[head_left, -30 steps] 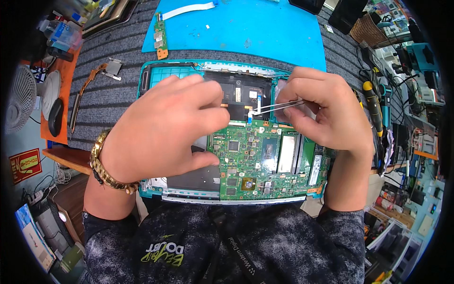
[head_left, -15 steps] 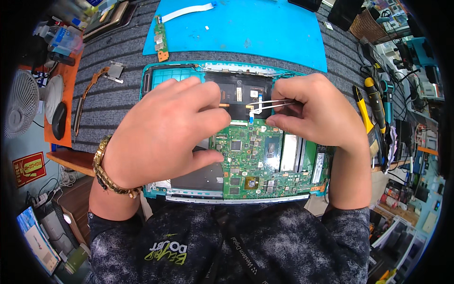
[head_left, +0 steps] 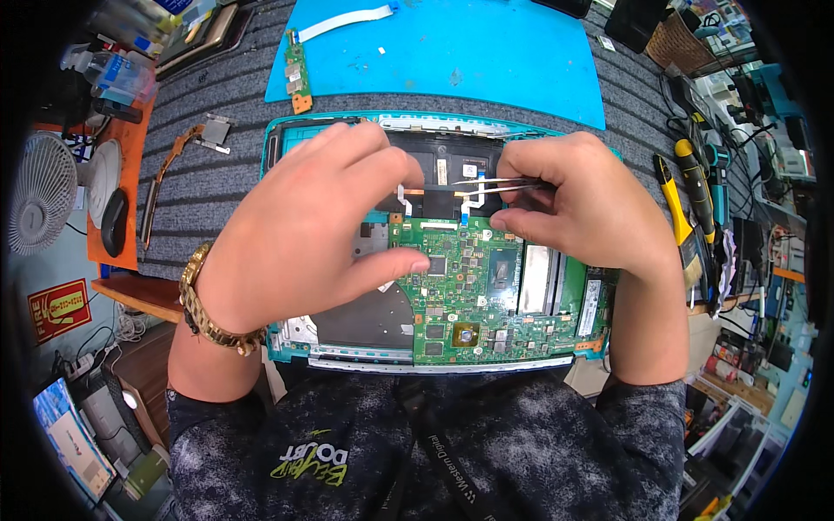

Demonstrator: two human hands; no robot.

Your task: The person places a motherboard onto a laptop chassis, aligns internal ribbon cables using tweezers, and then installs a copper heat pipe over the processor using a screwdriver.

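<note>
An opened laptop base (head_left: 300,141) with a teal shell lies in front of me, its green motherboard (head_left: 452,306) exposed. My right hand (head_left: 569,195) pinches metal tweezers (head_left: 504,185) that point left, their tips over a dark flat strip (head_left: 439,203) beyond the board's far edge. Close to the tweezers is a white ribbon cable (head_left: 470,208) with a blue end at the board. Another white ribbon cable (head_left: 406,201) shows beside the fingertips of my left hand (head_left: 317,221). That hand hovers above the base's left part, thumb and fingers apart, holding nothing I can see.
Past the laptop a blue mat (head_left: 452,56) carries a small green circuit board (head_left: 296,74) with a white ribbon cable. A copper heat pipe (head_left: 165,165) lies at left, near a fan (head_left: 42,187). Yellow-handled tools (head_left: 673,204) lie at right.
My left hand has lifted its fingertips away from the board's far edge, uncovering the left ribbon cable and dark strip. The tweezer tips now sit over that strip.
</note>
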